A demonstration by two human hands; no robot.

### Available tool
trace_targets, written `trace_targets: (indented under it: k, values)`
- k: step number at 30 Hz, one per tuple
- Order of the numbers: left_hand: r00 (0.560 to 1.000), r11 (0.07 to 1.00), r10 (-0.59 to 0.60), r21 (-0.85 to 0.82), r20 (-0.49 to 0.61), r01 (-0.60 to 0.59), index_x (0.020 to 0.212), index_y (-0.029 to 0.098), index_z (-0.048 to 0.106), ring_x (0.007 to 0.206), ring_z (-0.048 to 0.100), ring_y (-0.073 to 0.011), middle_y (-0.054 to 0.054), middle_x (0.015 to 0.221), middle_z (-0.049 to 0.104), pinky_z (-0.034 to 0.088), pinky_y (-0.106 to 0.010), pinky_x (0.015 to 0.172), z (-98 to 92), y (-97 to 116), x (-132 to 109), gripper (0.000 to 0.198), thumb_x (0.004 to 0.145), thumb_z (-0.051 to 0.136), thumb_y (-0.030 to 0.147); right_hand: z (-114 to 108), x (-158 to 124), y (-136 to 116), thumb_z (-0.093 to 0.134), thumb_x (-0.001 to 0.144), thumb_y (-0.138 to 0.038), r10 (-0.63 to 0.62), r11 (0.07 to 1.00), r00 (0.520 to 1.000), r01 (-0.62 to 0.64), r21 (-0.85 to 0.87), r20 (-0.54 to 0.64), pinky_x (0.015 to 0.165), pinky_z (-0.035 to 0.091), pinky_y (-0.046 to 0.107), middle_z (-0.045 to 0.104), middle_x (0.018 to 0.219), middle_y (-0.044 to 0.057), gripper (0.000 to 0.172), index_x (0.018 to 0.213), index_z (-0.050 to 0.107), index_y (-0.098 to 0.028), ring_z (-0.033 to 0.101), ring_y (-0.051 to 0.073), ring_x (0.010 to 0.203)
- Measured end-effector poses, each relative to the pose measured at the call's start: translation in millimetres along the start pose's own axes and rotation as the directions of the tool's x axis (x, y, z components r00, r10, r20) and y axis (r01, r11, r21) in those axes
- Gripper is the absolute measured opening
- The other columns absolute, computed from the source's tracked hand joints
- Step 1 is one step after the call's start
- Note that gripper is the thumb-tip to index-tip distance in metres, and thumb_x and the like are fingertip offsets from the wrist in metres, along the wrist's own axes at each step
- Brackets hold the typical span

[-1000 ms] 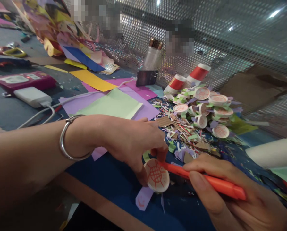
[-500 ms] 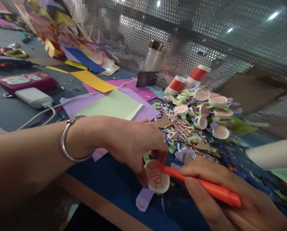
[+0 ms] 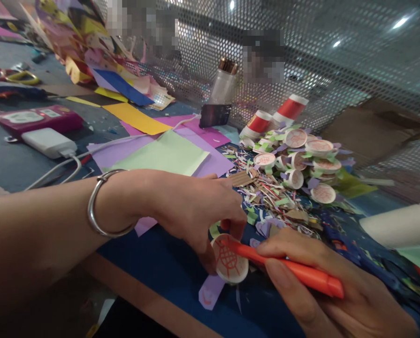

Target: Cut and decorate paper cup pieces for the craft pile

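Head view, worked outward from the grips. Pinched a small paper cup (image 3: 231, 261) in the left grip (image 3: 195, 211), thumb below and fingertips above, pressed together on its rim. Held the cup tipped on its side at the near part of the blue desk (image 3: 160, 263), round base turned to the camera and marked with a red grid; could not tell whether it rested on the desk. Closed the right grip (image 3: 322, 286) around an orange marker (image 3: 294, 274), fingers curled tight on the barrel. Set the marker tip touching the upper part of the cup's base. Pointed the marker's long axis from lower right up to the left, which put the cup left of the right grip and directly under the left grip, the nearer of the two. Wore a silver bangle (image 3: 100, 206) on the left wrist.

Found paper scraps (image 3: 269, 192) just beyond both grips, then a heap of similar cups (image 3: 308, 155), two red cups (image 3: 290, 107) lying behind it, and a clear bottle (image 3: 224, 84) against the mesh wall (image 3: 336, 70). Saw green paper (image 3: 167, 152) and purple sheets (image 3: 213, 162) to the left, with a white charger (image 3: 48, 141) and a pink box (image 3: 34, 117) well apart at the far left.

Compared with a second earlier: shifted the right grip and marker leftward, slid the tip further across the base, left the cup and left grip nearly in place.
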State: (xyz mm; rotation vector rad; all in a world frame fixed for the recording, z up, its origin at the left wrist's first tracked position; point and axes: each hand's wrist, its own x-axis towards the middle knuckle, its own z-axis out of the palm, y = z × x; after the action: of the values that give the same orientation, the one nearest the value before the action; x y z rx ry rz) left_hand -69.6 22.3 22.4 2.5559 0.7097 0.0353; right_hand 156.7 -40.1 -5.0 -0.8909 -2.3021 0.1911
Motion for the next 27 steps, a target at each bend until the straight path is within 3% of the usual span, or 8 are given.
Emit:
trace_targets:
  k: [5,9,16,20,27]
  values:
    - [1.000,1.000,-0.007,-0.011,0.008,0.007,0.106,0.019,0.072,0.101,0.056,-0.0194,0.001,0.102,0.067,0.040,-0.029,0.082,-0.3,0,0,0.043,0.070,0.090,0.036,3,-1,0,0.060,0.092,-0.019,0.007,1.000,0.999,-0.006,0.012,-0.041,0.077,0.058,0.017,0.076,0.085,-0.006,0.013,0.099,0.065,-0.029,0.074,0.012,0.078]
    - [1.000,1.000,-0.010,-0.016,-0.003,0.010,0.106,0.020,0.071,0.100,0.057,-0.0196,0.000,0.102,0.068,0.040,-0.029,0.081,0.0,0,-1,0.044,0.070,0.090,0.036,1,0,2,0.061,0.092,-0.021,0.010,0.999,1.000,-0.009,-0.038,0.003,0.091,0.058,0.022,0.077,0.088,-0.006,0.012,0.100,0.065,-0.028,0.075,0.013,0.080]
    - [1.000,0.999,0.017,-0.040,0.008,-0.017,0.105,0.018,0.071,0.103,0.057,-0.0213,-0.001,0.103,0.068,0.040,-0.030,0.085,-0.2,-2,-1,0.043,0.071,0.089,0.037,3,-3,0,0.061,0.090,-0.019,0.049,0.999,0.998,-0.048,0.012,-0.040,0.069,0.058,0.017,0.077,0.087,-0.005,0.014,0.098,0.067,-0.029,0.074,0.013,0.077]
    - [1.000,0.999,0.015,-0.050,0.018,-0.014,0.105,0.018,0.071,0.104,0.057,-0.0213,-0.002,0.104,0.068,0.040,-0.029,0.085,-0.3,-2,-1,0.041,0.073,0.088,0.036,10,-6,-2,0.060,0.090,-0.021,0.044,0.997,0.993,-0.036,0.068,-0.113,0.067,0.058,0.020,0.076,0.082,-0.003,0.012,0.093,0.069,-0.028,0.073,0.014,0.070]
    - [1.000,0.999,0.020,-0.047,0.004,-0.020,0.104,0.018,0.071,0.102,0.057,-0.0206,-0.001,0.102,0.069,0.039,-0.030,0.086,0.5,-2,-1,0.041,0.072,0.089,0.035,11,-6,-2,0.062,0.088,-0.019,0.050,0.991,0.994,-0.037,0.129,-0.095,0.068,0.059,0.021,0.077,0.083,-0.002,0.013,0.093,0.070,-0.028,0.074,0.015,0.070]
